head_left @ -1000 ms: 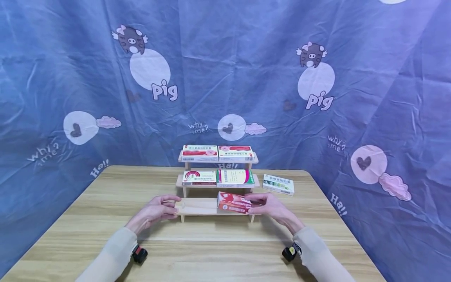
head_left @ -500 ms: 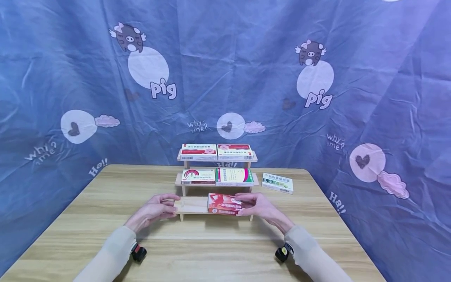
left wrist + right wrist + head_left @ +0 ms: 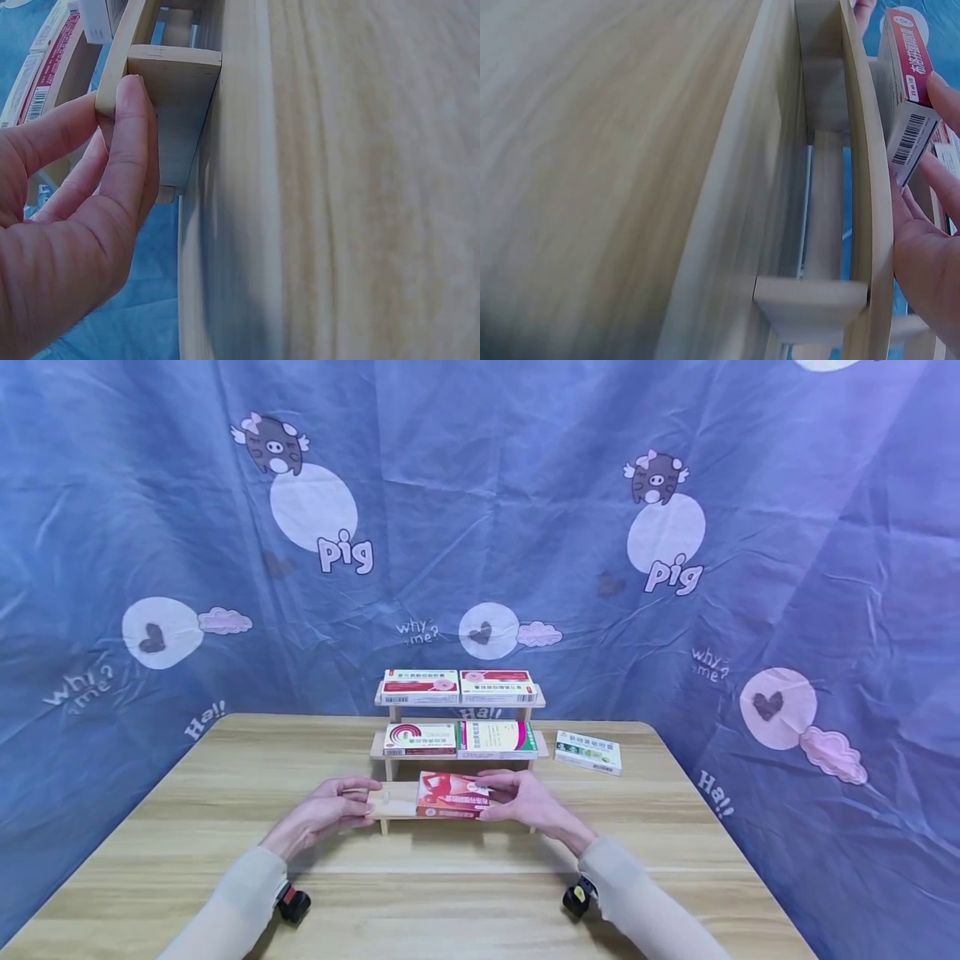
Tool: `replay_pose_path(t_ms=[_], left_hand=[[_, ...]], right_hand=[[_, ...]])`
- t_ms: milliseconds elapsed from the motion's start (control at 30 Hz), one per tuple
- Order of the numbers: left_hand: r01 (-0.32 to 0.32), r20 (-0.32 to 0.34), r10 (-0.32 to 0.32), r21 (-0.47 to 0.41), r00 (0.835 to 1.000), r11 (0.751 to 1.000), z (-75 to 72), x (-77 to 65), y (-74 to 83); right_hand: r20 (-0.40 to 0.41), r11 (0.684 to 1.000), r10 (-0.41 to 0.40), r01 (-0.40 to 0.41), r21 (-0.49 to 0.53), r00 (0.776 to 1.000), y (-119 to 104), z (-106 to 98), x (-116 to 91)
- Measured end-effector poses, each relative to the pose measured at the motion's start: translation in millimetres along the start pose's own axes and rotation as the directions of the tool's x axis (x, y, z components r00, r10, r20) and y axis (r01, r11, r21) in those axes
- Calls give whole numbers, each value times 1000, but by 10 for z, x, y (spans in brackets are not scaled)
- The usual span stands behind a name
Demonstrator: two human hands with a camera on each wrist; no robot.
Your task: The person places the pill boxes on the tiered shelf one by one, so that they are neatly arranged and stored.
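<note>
A three-tier wooden display rack [image 3: 394,799] stands on the table. My left hand [image 3: 324,817] pinches the left end of its lowest shelf; in the left wrist view thumb and fingers lie on either side of the board end [image 3: 112,75]. On that same shelf, near its middle, is a red medicine box [image 3: 448,793]. My right hand [image 3: 525,803] grips this box by its right end, thumb at the front and fingers behind. The right wrist view shows the box's barcode end [image 3: 911,142] between thumb and fingers, close above the shelf board; contact there is unclear.
Two red-and-white medicine boxes [image 3: 422,686] lie side by side on the top tier. The middle tier bears a white box with red arcs [image 3: 420,739] and a green-and-magenta one [image 3: 497,739]. A white-and-green box [image 3: 588,752] lies on the table [image 3: 247,760], right of the rack.
The red medicine box has moved left along the lowest shelf, from its right part to near its middle, with my right hand holding it. My left hand has kept its hold on the shelf end.
</note>
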State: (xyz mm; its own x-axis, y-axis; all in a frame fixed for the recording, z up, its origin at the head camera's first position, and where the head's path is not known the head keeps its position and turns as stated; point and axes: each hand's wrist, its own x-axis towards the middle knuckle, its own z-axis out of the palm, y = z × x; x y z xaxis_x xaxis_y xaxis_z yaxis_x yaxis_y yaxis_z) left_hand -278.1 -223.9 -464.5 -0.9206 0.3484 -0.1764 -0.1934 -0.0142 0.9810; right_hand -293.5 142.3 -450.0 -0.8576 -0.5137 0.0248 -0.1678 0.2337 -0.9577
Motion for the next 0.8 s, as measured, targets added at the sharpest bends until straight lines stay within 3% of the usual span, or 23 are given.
replay_pose_path(t_ms=[167, 800], left_hand=[[3, 3, -3, -3, 1000, 1000, 9, -2, 11], [22, -10, -22, -16, 1000, 1000, 25, -24, 50]], right_hand=[[-5, 999, -18, 17, -51, 1000, -14, 95, 80], [12, 998, -39, 39, -50, 999, -95, 378, 305]])
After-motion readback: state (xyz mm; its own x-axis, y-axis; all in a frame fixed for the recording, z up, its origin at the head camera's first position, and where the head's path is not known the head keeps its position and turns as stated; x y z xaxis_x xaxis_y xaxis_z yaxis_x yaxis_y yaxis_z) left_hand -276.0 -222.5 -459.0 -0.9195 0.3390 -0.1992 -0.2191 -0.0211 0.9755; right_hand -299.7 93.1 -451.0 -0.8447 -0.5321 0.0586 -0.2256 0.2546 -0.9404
